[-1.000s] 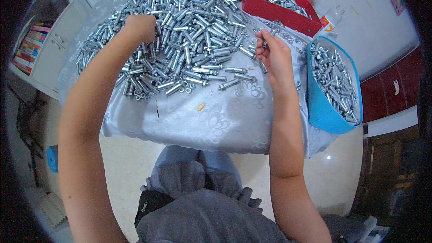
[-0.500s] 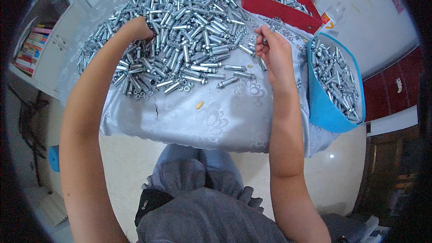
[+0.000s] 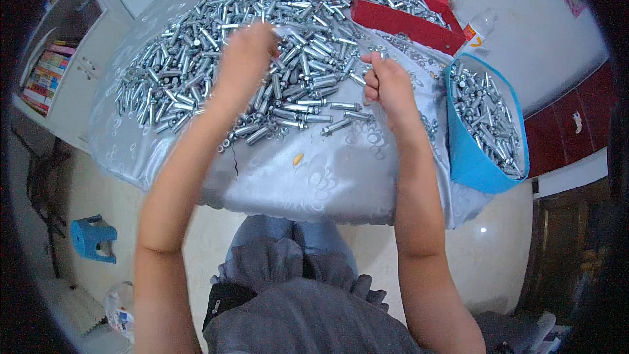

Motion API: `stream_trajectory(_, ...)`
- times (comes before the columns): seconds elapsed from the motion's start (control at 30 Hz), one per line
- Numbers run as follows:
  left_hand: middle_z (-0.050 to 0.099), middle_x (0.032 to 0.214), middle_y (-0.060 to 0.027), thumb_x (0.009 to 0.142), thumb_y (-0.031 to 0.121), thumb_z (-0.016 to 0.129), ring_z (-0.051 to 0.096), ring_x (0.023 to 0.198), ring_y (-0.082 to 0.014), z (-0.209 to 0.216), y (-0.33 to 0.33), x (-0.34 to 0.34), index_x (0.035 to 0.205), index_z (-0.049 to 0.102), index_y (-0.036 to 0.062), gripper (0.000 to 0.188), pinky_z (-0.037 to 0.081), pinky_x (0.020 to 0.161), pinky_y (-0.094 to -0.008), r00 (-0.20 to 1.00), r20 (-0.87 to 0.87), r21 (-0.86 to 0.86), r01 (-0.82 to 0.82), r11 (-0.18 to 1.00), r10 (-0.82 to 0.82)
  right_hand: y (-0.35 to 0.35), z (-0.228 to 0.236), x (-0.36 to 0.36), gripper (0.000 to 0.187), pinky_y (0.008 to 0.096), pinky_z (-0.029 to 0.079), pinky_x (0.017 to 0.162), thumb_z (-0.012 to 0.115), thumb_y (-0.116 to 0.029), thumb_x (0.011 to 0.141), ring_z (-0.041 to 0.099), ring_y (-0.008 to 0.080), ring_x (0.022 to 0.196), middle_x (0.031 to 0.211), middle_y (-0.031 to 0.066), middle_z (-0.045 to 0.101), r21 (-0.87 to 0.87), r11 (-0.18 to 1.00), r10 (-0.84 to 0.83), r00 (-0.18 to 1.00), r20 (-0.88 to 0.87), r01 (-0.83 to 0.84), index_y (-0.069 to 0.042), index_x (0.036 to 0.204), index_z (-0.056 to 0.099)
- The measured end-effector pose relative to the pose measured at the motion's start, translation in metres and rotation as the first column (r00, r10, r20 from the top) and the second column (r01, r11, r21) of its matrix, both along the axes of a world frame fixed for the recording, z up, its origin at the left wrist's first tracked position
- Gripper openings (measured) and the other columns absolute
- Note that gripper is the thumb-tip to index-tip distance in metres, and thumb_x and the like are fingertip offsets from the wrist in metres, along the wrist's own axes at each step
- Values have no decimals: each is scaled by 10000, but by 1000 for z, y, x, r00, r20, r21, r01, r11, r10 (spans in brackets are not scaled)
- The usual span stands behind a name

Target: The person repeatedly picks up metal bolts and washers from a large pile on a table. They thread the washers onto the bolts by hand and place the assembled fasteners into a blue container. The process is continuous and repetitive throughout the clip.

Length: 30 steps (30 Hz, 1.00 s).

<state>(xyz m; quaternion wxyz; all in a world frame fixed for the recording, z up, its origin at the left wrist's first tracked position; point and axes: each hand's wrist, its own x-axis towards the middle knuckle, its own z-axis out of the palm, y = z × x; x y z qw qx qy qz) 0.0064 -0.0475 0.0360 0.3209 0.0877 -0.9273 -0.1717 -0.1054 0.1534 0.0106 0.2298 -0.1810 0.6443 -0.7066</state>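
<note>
A wide heap of silvery expansion anchor bolts (image 3: 196, 42) covers the far half of a table with a shiny grey cloth (image 3: 275, 180). My left hand (image 3: 249, 52) is over the middle of the heap, smeared by motion, so its fingers cannot be read. To the right of the heap is my right hand (image 3: 391, 88), its fingers curled closed and the thumb side toward the pile. Whatever those fingers hold is hidden. Several loose bolts (image 3: 337, 126) lie between the two hands, with small nuts and washers (image 3: 226, 144) along the near edge of the heap.
A blue fabric bin (image 3: 468, 147) full of bolts stands at the table's right. Behind it are a red box (image 3: 409, 29) with more bolts and a clear plastic bottle (image 3: 483, 24). A yellow piece (image 3: 297, 158) lies on the cloth. A blue stool (image 3: 94, 237) stands on the floor at left.
My left hand has moved right and a little farther away across the heap. My right hand has stayed in nearly the same place, its fingers curled more tightly.
</note>
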Motion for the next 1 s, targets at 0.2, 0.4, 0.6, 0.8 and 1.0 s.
stream_trajectory(0.2, 520, 718, -108, 803, 90, 448, 494, 637, -209, -47, 69, -23, 730, 497, -37, 154, 393, 596, -292, 891, -424, 521, 386, 761, -162, -1, -17, -11, 314, 218, 254, 368, 446, -337, 880, 323, 52, 406, 531, -32, 375, -46, 997, -74, 991, -110, 69, -35, 822, 510)
stream_trajectory(0.4, 455, 620, -51, 827, 126, 446, 428, 586, -121, -47, 49, -23, 681, 462, -23, 209, 357, 551, -271, 951, -310, 829, 278, 486, -16, -1, -19, -6, 198, 198, 337, 526, 642, -197, 759, 434, 59, 581, 631, -11, 509, 175, 980, -9, 890, -456, 100, -21, 846, 624)
stream_trajectory(0.6, 401, 570, -43, 841, 163, 471, 368, 548, -112, -49, 49, -23, 617, 433, -27, 296, 315, 518, -278, 931, -365, 771, 295, 565, 12, -5, -10, 7, 208, 224, 381, 585, 660, -179, 727, 477, 98, 642, 759, 41, 565, 221, 975, 90, 848, -523, 33, -51, 889, 640)
stream_trajectory(0.8, 428, 607, -60, 846, 162, 463, 398, 571, -136, -48, 51, -23, 637, 451, -40, 291, 330, 544, -278, 935, -354, 749, 300, 591, -26, -3, -3, 10, 207, 228, 392, 576, 666, -175, 717, 493, 109, 640, 743, 46, 563, 226, 972, 94, 794, -601, 56, -51, 882, 641)
stream_trajectory(1.0, 432, 616, -61, 861, 174, 454, 403, 583, -139, -46, 54, -23, 639, 455, -41, 309, 334, 558, -273, 928, -364, 711, 332, 620, -79, -3, -1, 15, 216, 231, 390, 567, 671, -182, 713, 499, 114, 639, 717, 50, 550, 224, 972, 100, 733, -673, 73, -50, 882, 645)
